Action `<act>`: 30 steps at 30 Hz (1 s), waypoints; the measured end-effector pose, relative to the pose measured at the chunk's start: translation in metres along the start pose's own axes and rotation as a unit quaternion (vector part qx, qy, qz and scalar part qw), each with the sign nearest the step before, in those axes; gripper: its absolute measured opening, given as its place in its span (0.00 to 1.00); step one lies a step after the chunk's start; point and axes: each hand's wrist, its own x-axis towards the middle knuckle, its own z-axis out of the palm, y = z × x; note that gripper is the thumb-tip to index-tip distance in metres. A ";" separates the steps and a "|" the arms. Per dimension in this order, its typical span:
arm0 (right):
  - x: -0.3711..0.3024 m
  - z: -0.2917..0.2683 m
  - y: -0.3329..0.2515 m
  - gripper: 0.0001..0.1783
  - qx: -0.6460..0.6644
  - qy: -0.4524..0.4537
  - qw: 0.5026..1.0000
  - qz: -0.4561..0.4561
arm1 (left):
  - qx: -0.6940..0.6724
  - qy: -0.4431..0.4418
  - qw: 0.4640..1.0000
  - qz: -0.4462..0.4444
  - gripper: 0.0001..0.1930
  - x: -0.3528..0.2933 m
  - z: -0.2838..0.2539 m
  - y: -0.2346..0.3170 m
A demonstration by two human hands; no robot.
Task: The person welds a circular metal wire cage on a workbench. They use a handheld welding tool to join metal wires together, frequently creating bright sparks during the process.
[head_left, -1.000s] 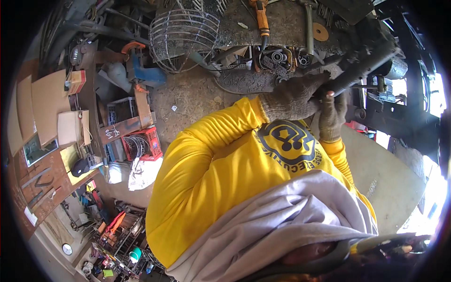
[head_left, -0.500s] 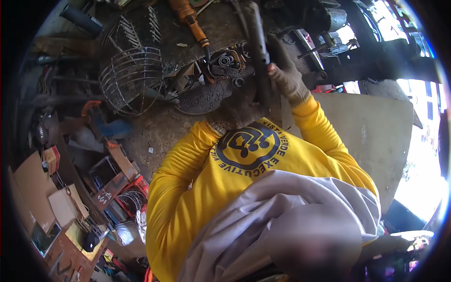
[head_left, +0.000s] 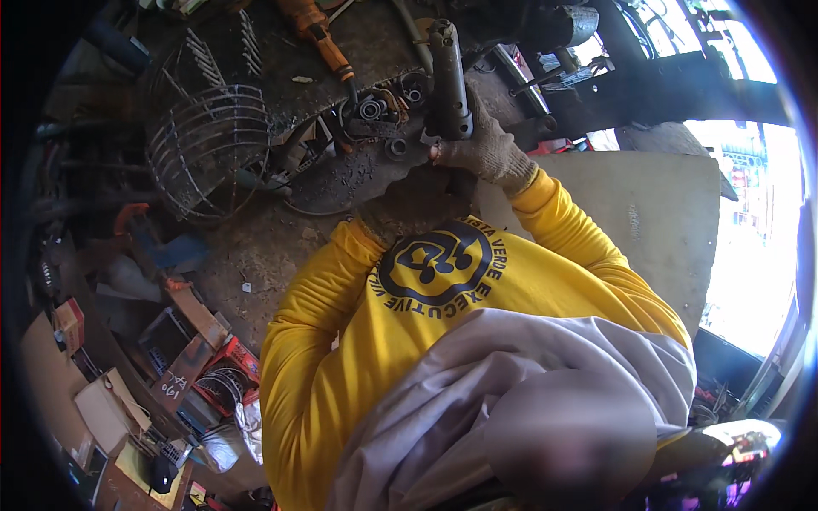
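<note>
A grey metal pipe [head_left: 449, 81] with small holes in its side points away from me, in front of my chest. My right hand [head_left: 494, 153], in a knitted work glove, is closed around it below the holes. My left hand [head_left: 413, 203], in a darker, shadowed glove, is closed at the near, dark end of the pipe, close to my shirt; its fingers are partly hidden. Left of the hands lies a dark round metal plate [head_left: 328, 189] scattered with small bits. Metal rings [head_left: 371, 109] and other small parts lie just beyond it.
An orange corded power tool [head_left: 317, 36] lies at the far side. A round wire cage [head_left: 209, 149] stands to the left. A pale flat panel [head_left: 622, 221] is on my right. Cardboard boxes [head_left: 106, 409] and a red crate [head_left: 230, 366] crowd the lower left.
The pipe has come nearer to my body and swung slightly left, both hands moving with it. The whole view has shifted a little, with the surroundings sliding left.
</note>
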 end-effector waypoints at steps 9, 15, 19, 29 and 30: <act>0.021 -0.002 -0.013 0.56 -0.279 0.008 0.960 -0.004 | -0.170 0.048 0.974 -0.139 0.20 -0.004 0.021 -0.022; 0.036 -0.034 -0.023 0.53 -0.393 0.036 0.919 0.002 | -0.134 -0.033 0.977 -0.162 0.30 -0.029 0.001 -0.024; 0.039 -0.037 -0.026 0.57 -0.325 0.081 0.941 0.046 | -0.227 -0.054 0.933 -0.274 0.35 -0.045 -0.021 -0.022; -0.044 -0.021 0.080 0.62 -0.158 0.232 0.957 0.066 | -0.283 0.048 0.886 -0.365 0.26 -0.064 -0.056 -0.021; -0.050 -0.021 0.085 0.62 -0.167 0.246 0.953 0.060 | -0.275 0.045 0.888 -0.366 0.25 -0.057 -0.059 -0.022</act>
